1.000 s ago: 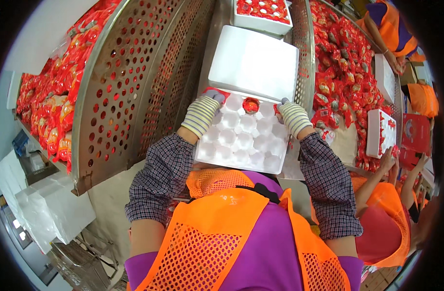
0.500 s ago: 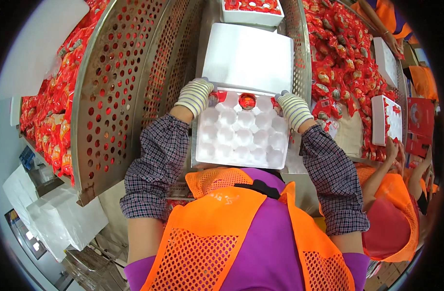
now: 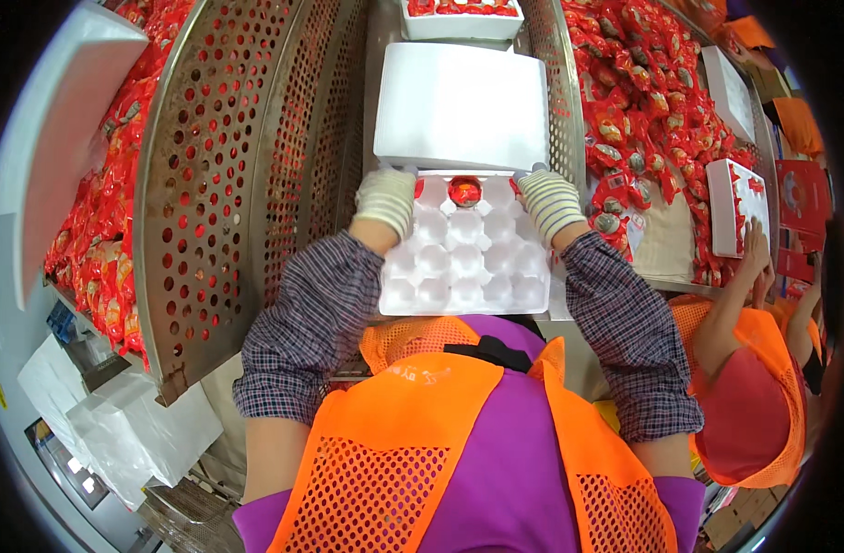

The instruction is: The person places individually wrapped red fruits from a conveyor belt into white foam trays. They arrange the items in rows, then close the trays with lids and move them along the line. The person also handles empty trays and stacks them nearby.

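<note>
A white foam tray (image 3: 465, 293) with rows of round hollows lies in front of me. One red-wrapped, egg-sized packet (image 3: 464, 192) sits in the middle of its far row. My left hand (image 3: 386, 200), in a striped glove, is closed at the tray's far left corner, with a bit of red packet (image 3: 418, 189) showing beside its fingers. At the far right corner my right hand (image 3: 550, 200), gloved alike, is closed with a sliver of red wrapper (image 3: 514, 186) at its fingertips. The gloves hide most of both corner packets.
A white foam lid (image 3: 461, 103) lies just beyond the tray, and a filled foam box (image 3: 463, 26) farther off. Perforated metal walls (image 3: 196, 184) flank the lane. Red packets (image 3: 615, 111) heap on both sides. At right, a co-worker's hands (image 3: 754, 253) are near another foam box (image 3: 724, 207).
My left hand has moved slightly right and nearer, and the red at its fingers shows less. The right hand has shifted slightly left. The co-worker's hands have risen toward their foam box.
</note>
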The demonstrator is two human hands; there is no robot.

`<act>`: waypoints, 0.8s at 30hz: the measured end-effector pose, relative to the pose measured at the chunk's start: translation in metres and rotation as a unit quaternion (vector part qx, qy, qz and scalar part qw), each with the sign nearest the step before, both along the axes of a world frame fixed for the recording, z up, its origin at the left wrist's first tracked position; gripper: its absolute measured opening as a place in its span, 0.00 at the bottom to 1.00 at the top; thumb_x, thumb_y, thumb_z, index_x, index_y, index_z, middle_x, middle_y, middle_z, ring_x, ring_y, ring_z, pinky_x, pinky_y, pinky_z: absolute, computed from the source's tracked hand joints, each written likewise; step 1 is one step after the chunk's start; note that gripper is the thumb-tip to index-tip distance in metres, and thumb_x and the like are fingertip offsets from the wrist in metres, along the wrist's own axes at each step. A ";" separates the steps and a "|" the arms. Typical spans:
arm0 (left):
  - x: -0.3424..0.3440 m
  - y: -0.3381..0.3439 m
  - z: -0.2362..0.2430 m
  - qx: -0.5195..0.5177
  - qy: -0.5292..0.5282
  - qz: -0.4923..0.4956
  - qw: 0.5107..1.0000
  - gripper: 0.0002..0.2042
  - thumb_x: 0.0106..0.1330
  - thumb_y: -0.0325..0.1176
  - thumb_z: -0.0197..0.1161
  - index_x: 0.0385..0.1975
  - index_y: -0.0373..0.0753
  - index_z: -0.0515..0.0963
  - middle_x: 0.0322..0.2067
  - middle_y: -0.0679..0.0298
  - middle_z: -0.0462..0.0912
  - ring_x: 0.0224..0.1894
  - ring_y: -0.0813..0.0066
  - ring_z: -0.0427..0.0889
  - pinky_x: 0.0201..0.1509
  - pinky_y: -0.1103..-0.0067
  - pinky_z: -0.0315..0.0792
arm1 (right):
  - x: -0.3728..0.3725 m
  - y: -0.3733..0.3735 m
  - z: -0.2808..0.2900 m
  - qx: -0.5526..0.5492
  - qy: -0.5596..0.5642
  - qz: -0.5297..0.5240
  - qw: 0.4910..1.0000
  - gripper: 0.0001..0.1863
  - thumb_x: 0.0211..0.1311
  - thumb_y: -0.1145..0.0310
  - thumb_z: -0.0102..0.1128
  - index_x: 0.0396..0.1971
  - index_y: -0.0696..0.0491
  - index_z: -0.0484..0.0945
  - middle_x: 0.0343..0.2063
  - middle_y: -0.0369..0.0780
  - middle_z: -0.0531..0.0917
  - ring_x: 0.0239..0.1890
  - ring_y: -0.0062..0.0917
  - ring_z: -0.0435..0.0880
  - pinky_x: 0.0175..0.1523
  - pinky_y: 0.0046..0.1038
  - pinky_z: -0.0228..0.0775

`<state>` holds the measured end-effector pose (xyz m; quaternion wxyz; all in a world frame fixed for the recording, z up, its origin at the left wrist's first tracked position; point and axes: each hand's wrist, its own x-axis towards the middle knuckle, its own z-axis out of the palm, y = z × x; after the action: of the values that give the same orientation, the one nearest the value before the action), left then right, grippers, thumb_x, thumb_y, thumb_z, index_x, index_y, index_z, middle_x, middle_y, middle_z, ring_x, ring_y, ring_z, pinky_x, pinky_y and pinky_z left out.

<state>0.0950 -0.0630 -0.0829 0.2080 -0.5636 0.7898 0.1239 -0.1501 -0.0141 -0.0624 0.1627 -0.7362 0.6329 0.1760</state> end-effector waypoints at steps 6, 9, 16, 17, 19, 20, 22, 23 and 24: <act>0.007 0.015 0.025 -0.039 0.083 0.015 0.996 0.18 0.46 0.34 0.66 0.40 0.42 0.76 0.40 0.48 0.75 0.43 0.54 0.77 0.46 0.69 0.74 | -0.003 0.011 -0.003 -0.067 -0.020 0.008 0.998 0.11 0.54 0.66 0.52 0.36 0.54 0.77 0.31 0.49 0.79 0.37 0.38 0.80 0.41 0.35 0.73; -0.003 0.020 0.039 -0.040 0.056 0.010 0.998 0.14 0.53 0.31 0.60 0.40 0.37 0.77 0.39 0.47 0.77 0.41 0.53 0.79 0.43 0.67 0.75 | -0.004 0.010 0.005 -0.051 -0.051 -0.003 0.997 0.14 0.46 0.65 0.60 0.35 0.54 0.77 0.30 0.48 0.79 0.39 0.39 0.78 0.42 0.36 0.72; 0.001 0.015 0.001 -0.138 0.067 0.073 0.985 0.14 0.56 0.37 0.59 0.41 0.39 0.76 0.34 0.48 0.79 0.40 0.53 0.79 0.41 0.65 0.75 | 0.003 0.013 0.018 -0.074 -0.082 -0.043 0.993 0.16 0.46 0.66 0.58 0.37 0.54 0.75 0.30 0.48 0.78 0.39 0.40 0.77 0.44 0.37 0.70; 0.007 0.019 0.002 -0.067 0.089 0.029 0.993 0.14 0.58 0.36 0.56 0.41 0.38 0.76 0.34 0.48 0.78 0.39 0.52 0.79 0.41 0.65 0.75 | 0.003 0.014 0.021 -0.069 -0.067 -0.033 0.995 0.14 0.49 0.65 0.59 0.37 0.54 0.76 0.30 0.47 0.78 0.38 0.40 0.77 0.43 0.37 0.70; 0.003 0.017 0.014 -0.037 0.065 0.008 0.997 0.12 0.58 0.29 0.56 0.40 0.34 0.76 0.38 0.46 0.77 0.41 0.53 0.80 0.42 0.68 0.76 | -0.005 0.014 0.005 -0.088 -0.080 -0.034 0.992 0.13 0.50 0.64 0.58 0.36 0.53 0.76 0.30 0.47 0.78 0.36 0.39 0.78 0.43 0.37 0.70; 0.002 0.017 0.015 -0.022 0.053 -0.002 0.998 0.11 0.57 0.26 0.56 0.40 0.32 0.76 0.40 0.45 0.77 0.42 0.53 0.80 0.42 0.70 0.77 | -0.009 0.014 -0.003 -0.098 -0.086 -0.033 0.991 0.12 0.51 0.64 0.58 0.35 0.53 0.77 0.29 0.47 0.79 0.36 0.39 0.78 0.42 0.37 0.71; 0.006 0.005 -0.003 0.010 0.015 -0.010 1.000 0.12 0.55 0.24 0.57 0.39 0.29 0.75 0.39 0.44 0.78 0.41 0.53 0.80 0.41 0.69 0.78 | -0.006 0.009 -0.007 -0.086 -0.060 -0.014 0.994 0.11 0.53 0.64 0.56 0.34 0.52 0.79 0.31 0.46 0.80 0.36 0.38 0.80 0.42 0.36 0.72; 0.002 0.002 -0.003 0.024 0.018 0.015 0.999 0.12 0.55 0.24 0.57 0.39 0.29 0.75 0.39 0.44 0.78 0.40 0.54 0.81 0.41 0.69 0.78 | -0.005 0.007 -0.007 -0.065 -0.037 -0.005 0.997 0.11 0.54 0.64 0.55 0.34 0.52 0.79 0.32 0.47 0.80 0.36 0.38 0.80 0.42 0.35 0.72; -0.002 -0.002 -0.004 0.038 0.018 0.038 0.998 0.12 0.54 0.25 0.58 0.39 0.29 0.75 0.39 0.44 0.78 0.40 0.54 0.81 0.41 0.69 0.78 | -0.004 0.006 -0.008 -0.043 -0.016 -0.001 0.999 0.11 0.54 0.64 0.54 0.34 0.51 0.79 0.33 0.47 0.80 0.37 0.38 0.80 0.43 0.35 0.73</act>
<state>0.0934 -0.0650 -0.0871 0.2099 -0.5824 0.7664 0.1716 -0.1537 -0.0081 -0.0707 0.1410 -0.7448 0.6376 0.1373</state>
